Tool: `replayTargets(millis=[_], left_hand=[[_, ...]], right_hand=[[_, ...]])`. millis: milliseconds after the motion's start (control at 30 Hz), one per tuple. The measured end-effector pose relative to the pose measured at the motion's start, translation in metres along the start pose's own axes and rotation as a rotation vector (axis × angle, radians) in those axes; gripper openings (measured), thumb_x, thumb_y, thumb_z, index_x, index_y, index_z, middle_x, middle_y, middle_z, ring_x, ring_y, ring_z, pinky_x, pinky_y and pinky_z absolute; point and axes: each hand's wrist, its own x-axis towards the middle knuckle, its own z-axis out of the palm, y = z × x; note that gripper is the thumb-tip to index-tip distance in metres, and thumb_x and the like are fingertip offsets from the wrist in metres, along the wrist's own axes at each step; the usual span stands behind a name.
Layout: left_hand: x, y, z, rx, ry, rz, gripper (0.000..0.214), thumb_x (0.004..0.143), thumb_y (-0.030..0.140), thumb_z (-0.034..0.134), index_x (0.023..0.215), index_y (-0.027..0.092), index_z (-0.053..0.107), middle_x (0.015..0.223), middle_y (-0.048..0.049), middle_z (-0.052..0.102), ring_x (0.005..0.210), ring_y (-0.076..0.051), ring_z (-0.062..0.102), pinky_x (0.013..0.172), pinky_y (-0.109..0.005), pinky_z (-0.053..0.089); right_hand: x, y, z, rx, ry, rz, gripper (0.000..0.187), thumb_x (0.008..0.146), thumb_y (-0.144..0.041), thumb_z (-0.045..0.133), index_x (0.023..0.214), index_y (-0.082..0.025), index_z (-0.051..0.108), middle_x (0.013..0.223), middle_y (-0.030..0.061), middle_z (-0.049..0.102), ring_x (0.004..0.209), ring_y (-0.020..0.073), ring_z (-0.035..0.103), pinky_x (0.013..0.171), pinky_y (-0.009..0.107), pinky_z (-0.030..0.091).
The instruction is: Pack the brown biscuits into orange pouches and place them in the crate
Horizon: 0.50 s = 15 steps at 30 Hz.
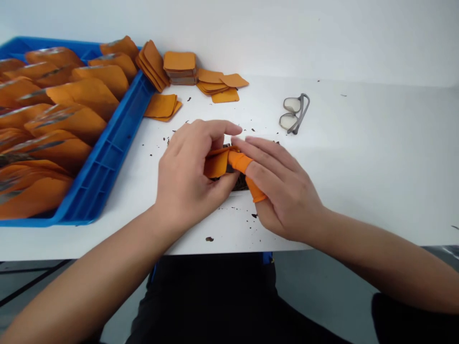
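My left hand [186, 167] is closed around a small orange packet [216, 165], thumb below and fingers over the back. Against the packet's right end rests my right hand [287, 188], which wears orange finger cots [241, 162] on its index finger and thumb. Its fingers are bent together there, and what they pinch is hidden. Dark dried leaf bits [241, 182] show beneath and between the hands, over a pale edge that I cannot make out fully.
A blue crate [107, 167] at the left holds many upright orange packets [86, 95]. Stacked orange pieces [180, 62] and loose ones [163, 106] lie near the back wall. Folded eyeglasses [294, 113] lie right of centre. Dark crumbs dot the white table [358, 167].
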Motion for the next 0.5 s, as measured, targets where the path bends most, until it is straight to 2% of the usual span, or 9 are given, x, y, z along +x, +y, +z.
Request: replayTargets(millis=[67, 133, 200, 300, 367, 400, 500], left_hand=[[0.0, 0.001, 0.001, -0.019, -0.045, 0.001, 0.046, 0.082, 0.01, 0.066, 0.126, 0.021, 0.064, 0.093, -0.0003, 0.066, 0.086, -0.019, 0.066, 0.079, -0.036, 0.056], [0.0, 0.003, 0.002, -0.044, -0.068, 0.023, 0.049, 0.081, 0.004, 0.061, 0.126, 0.023, 0.061, 0.094, 0.0002, 0.066, 0.088, -0.017, 0.067, 0.081, -0.034, 0.058], [0.002, 0.005, 0.002, -0.066, -0.058, 0.051, 0.048, 0.083, 0.001, 0.059, 0.125, 0.024, 0.06, 0.096, -0.0011, 0.064, 0.091, -0.017, 0.066, 0.082, -0.032, 0.059], [0.005, 0.005, 0.003, -0.103, 0.102, 0.109, 0.028, 0.09, 0.013, 0.069, 0.114, 0.025, 0.059, 0.108, -0.0066, 0.058, 0.104, -0.02, 0.064, 0.085, -0.036, 0.061], [0.005, 0.004, 0.004, -0.141, 0.193, 0.156, 0.027, 0.091, 0.026, 0.077, 0.108, 0.024, 0.055, 0.122, -0.0096, 0.057, 0.115, -0.023, 0.064, 0.092, -0.041, 0.062], [0.005, 0.004, 0.004, -0.17, 0.185, 0.176, 0.03, 0.091, 0.03, 0.078, 0.109, 0.024, 0.054, 0.13, -0.0112, 0.058, 0.121, -0.024, 0.065, 0.098, -0.044, 0.063], [0.003, 0.003, 0.002, -0.231, 0.018, 0.192, 0.034, 0.097, 0.027, 0.073, 0.126, 0.022, 0.055, 0.147, -0.0157, 0.066, 0.146, -0.03, 0.061, 0.121, -0.056, 0.056]], right_hand=[[0.0, 0.001, 0.0, 0.031, -0.018, 0.008, 0.034, 0.093, -0.001, 0.055, 0.122, -0.011, 0.069, 0.147, 0.0168, 0.073, 0.127, 0.0285, 0.076, 0.1, 0.043, 0.069], [0.001, 0.003, -0.001, 0.025, -0.006, 0.022, 0.026, 0.094, -0.004, 0.062, 0.116, -0.015, 0.071, 0.139, 0.0104, 0.079, 0.112, 0.023, 0.081, 0.088, 0.035, 0.07], [0.003, 0.006, -0.002, -0.001, 0.045, 0.0, 0.024, 0.093, -0.003, 0.068, 0.11, -0.019, 0.072, 0.129, 0.0053, 0.083, 0.111, 0.0216, 0.081, 0.087, 0.033, 0.068], [0.006, 0.012, -0.007, -0.054, 0.19, -0.149, 0.018, 0.091, -0.004, 0.077, 0.096, -0.021, 0.072, 0.109, 0.0054, 0.086, 0.109, 0.0248, 0.082, 0.085, 0.037, 0.067], [0.008, 0.014, -0.014, -0.07, 0.268, -0.258, 0.017, 0.089, -0.007, 0.081, 0.088, -0.021, 0.07, 0.097, 0.0062, 0.084, 0.1, 0.0257, 0.083, 0.076, 0.037, 0.066], [0.008, 0.014, -0.017, -0.072, 0.276, -0.287, 0.018, 0.089, -0.009, 0.082, 0.085, -0.021, 0.069, 0.093, 0.006, 0.083, 0.095, 0.0251, 0.082, 0.072, 0.037, 0.066], [0.009, 0.011, -0.028, -0.09, 0.26, -0.311, 0.019, 0.091, -0.01, 0.079, 0.083, -0.023, 0.069, 0.084, 0.0032, 0.079, 0.087, 0.0222, 0.079, 0.065, 0.034, 0.065]])
